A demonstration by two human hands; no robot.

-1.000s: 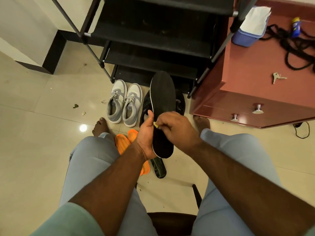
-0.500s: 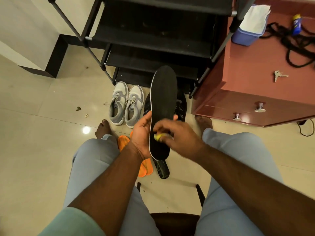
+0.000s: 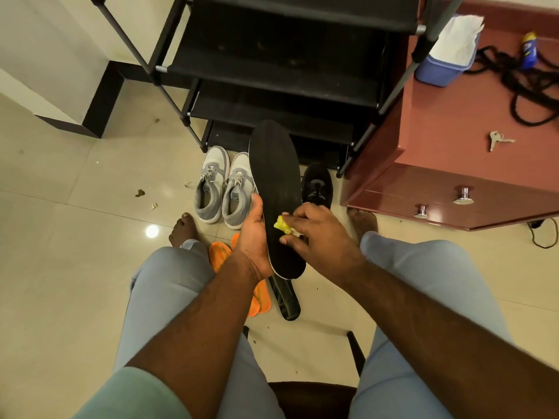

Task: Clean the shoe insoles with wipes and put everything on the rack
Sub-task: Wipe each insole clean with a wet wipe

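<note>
My left hand (image 3: 253, 237) grips a long black insole (image 3: 276, 176) by its left edge and holds it upright in front of me. My right hand (image 3: 314, 234) pinches a small crumpled yellow wipe (image 3: 282, 225) and presses it against the insole's lower half. On the floor below lie two orange insoles (image 3: 219, 255) and another black insole (image 3: 289, 302). A pair of grey sneakers (image 3: 222, 186) and a black shoe (image 3: 317, 184) stand before the black shoe rack (image 3: 272, 74).
A reddish-brown cabinet (image 3: 447, 164) stands at the right, carrying a blue wipes box (image 3: 438, 68), keys (image 3: 497, 140), black cords and a small bottle. My knees and bare feet flank the insoles. Small debris lies on the tiled floor at left.
My right hand has slid the wipe back and forth over the lower half of the insole. My left hand kept its grip and shifted the insole slightly.
</note>
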